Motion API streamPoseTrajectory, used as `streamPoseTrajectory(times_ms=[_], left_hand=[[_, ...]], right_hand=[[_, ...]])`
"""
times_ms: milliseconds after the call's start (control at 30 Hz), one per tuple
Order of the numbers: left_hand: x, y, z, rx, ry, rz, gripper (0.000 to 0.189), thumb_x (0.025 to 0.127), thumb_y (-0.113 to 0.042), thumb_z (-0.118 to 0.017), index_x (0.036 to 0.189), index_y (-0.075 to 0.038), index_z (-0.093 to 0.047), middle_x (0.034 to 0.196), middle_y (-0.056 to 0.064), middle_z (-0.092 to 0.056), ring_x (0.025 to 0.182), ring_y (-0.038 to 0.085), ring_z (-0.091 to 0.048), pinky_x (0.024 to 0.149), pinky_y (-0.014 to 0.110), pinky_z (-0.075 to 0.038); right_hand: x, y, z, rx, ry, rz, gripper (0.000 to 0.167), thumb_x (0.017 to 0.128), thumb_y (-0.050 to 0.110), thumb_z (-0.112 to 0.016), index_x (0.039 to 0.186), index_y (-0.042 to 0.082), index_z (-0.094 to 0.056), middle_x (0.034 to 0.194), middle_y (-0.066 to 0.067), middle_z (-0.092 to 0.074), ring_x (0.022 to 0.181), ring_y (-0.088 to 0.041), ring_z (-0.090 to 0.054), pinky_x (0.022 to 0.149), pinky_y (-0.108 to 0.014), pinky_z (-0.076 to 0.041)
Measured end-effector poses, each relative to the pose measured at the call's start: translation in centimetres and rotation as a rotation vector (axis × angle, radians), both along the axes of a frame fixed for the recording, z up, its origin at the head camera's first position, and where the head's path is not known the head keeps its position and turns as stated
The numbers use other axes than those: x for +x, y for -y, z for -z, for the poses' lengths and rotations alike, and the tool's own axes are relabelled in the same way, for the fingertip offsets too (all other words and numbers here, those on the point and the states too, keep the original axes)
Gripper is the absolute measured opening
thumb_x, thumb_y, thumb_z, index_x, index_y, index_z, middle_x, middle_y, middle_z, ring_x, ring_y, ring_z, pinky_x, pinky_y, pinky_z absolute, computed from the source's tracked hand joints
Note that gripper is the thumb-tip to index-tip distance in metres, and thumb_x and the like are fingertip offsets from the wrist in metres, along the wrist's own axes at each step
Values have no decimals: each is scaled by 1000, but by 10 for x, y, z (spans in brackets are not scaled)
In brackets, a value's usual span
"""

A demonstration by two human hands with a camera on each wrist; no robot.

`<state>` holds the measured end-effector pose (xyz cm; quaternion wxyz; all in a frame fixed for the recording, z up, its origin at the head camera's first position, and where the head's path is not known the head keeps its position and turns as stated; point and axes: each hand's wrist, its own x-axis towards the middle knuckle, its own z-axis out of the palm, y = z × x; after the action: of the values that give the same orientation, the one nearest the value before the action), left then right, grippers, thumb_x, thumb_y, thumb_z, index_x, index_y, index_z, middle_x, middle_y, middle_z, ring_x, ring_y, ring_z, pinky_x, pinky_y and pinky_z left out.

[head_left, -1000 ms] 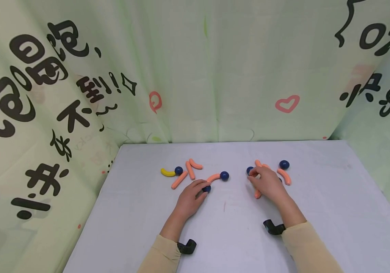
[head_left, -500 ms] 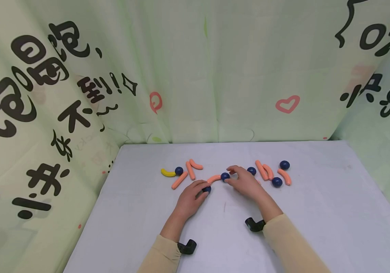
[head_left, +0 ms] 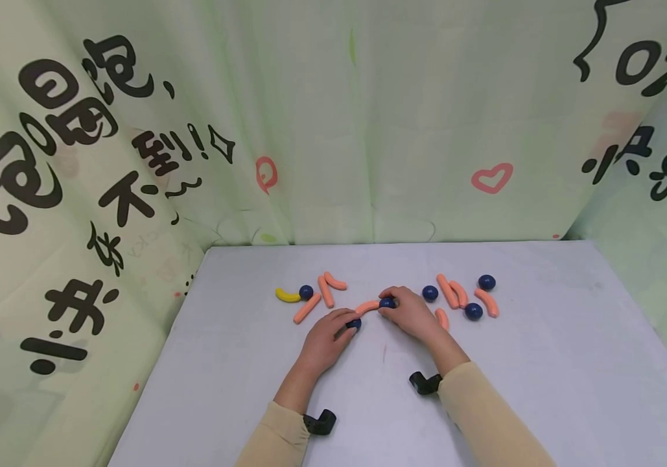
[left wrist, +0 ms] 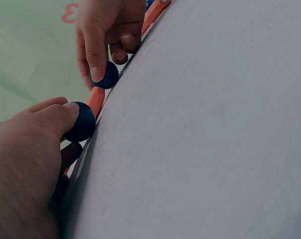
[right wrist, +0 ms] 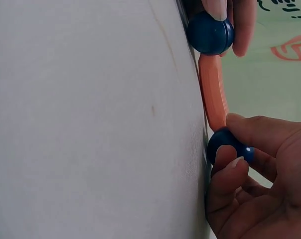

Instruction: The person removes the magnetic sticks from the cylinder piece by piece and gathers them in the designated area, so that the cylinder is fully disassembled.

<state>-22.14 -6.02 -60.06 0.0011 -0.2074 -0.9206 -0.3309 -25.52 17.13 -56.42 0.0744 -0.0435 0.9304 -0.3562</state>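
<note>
My left hand (head_left: pixel 324 342) pinches a dark blue ball (left wrist: pixel 82 124) between thumb and fingers, low on the white table. A short way to the right, my right hand (head_left: pixel 415 318) pinches a second blue ball (right wrist: pixel 218 139). Between these two balls lies a curved orange rod (head_left: pixel 367 307); in the right wrist view its one end meets the left ball and its other end the right ball. Part of each ball is hidden by fingers.
On the left of the table (head_left: pixel 222 389) lie a yellow curved rod (head_left: pixel 287 296), a blue ball (head_left: pixel 306 292) and orange rods (head_left: pixel 307 308). To the right are blue balls (head_left: pixel 474 312) and several orange rods (head_left: pixel 487 302). A green printed curtain (head_left: pixel 368 130) stands behind.
My right hand has moved left from the right-hand group of pieces to the ball at the curved rod's end and now grips it. My left hand has stayed in place.
</note>
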Motion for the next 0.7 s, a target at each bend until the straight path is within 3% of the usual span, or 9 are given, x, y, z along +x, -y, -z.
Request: streamPoseTrajectory(times_ms=[300,533,700], left_hand=[[0,0,2,8,-3,-5,38,100,-36,-57,138,-31,-56,141,-7,-57,132,15,-53,110,38,-44],[-1,-1,2,10,-4,-6,37,100,-35,-58,137,-32,-57,140,-8,-58,131,14,-54,110,37,-44],[0,-2,1,5,7,-18,37,100,-35,-58,136,-33,-57,139,-9,-58,131,13,-54,110,37,-44]], right_hand=[[0,-2,3,6,-20,-12,29,93,28,-68,120,17,-67,121,-11,-63,110,-27,-60,96,-47,-50],[-1,-4,3,-4,3,-39,28,95,25,-64,121,17,-67,118,-11,-61,78,-18,-59,72,-33,-50],[-1,-4,3,-41,47,-19,31,97,24,-59,127,17,-63,118,-12,-59,57,-15,-57,60,-30,-49]])
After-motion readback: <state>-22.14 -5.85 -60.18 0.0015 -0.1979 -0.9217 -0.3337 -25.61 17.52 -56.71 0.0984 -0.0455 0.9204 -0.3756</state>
